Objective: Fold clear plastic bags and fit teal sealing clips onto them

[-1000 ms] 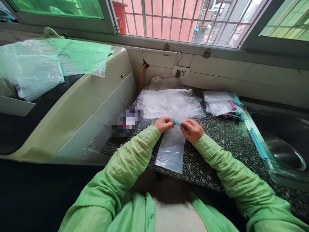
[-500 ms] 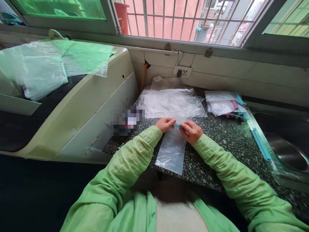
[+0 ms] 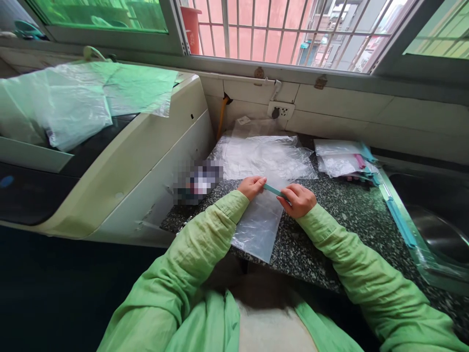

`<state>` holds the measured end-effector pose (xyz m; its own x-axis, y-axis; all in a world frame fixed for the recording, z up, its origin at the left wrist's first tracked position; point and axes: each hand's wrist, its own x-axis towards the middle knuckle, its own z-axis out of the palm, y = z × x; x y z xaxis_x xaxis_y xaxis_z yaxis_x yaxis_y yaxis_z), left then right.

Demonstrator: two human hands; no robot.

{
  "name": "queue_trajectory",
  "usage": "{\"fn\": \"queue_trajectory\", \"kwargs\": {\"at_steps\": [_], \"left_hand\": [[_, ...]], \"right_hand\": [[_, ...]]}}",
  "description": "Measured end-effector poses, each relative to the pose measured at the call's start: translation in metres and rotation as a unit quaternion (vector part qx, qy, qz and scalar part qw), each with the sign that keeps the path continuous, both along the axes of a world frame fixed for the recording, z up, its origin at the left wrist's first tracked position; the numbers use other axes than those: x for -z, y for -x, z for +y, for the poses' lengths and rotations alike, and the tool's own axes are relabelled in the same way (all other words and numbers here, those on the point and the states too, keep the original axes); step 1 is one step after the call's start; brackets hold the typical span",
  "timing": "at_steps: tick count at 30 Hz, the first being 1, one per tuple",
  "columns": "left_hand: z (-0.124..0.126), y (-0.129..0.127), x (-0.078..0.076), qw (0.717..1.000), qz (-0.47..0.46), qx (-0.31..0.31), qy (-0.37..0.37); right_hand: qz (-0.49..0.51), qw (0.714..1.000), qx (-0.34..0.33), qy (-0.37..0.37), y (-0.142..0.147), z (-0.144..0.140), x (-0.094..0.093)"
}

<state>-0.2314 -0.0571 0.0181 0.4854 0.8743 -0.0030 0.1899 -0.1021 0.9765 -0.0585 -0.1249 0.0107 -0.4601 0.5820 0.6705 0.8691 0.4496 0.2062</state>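
My left hand pinches one end of a narrow teal strip, which looks like a bag sealing clip. The other end is gripped by my right hand, its fingers curled and pressed together. A clear plastic bag hangs below the strip and lies toward the counter's front edge; its upper part passes behind the strip. Whether the strip is clasped around the bag or only lies against it, I cannot tell. Beyond my hands, several clear bags are spread in a crumpled layer.
Folded bags with teal and pink strips are stacked at the back right of the speckled counter. More teal strips lie along the sink. At left stands a cream machine draped with plastic sheets. A blurred patch hides something nearby.
My right hand has slid a little to the right along the teal strip, so more of it shows between my hands. The whole view has shifted slightly.
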Motion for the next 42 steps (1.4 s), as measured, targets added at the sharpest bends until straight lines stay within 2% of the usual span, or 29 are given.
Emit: {"fn": "queue_trajectory", "kwargs": {"at_steps": [5,13,19,23,42], "left_hand": [[0.002,0.001,0.001,1.0,-0.006,0.009,-0.008],[0.002,0.002,0.002,0.997,0.039,0.027,-0.068],[0.004,0.0,0.013,0.995,0.027,0.031,-0.089],[0.006,-0.001,0.017,0.996,0.021,0.027,-0.086],[0.006,-0.002,0.019,0.999,-0.019,0.021,-0.047]], "right_hand": [[0.019,1.0,-0.007,-0.008,-0.003,0.0,0.002],[0.034,0.998,-0.023,-0.041,-0.001,-0.001,0.002],[0.051,0.997,-0.04,-0.042,-0.001,-0.001,0.003],[0.055,0.997,-0.043,-0.039,-0.002,-0.002,0.003],[0.056,0.997,-0.037,-0.044,-0.002,-0.003,0.001]]}}
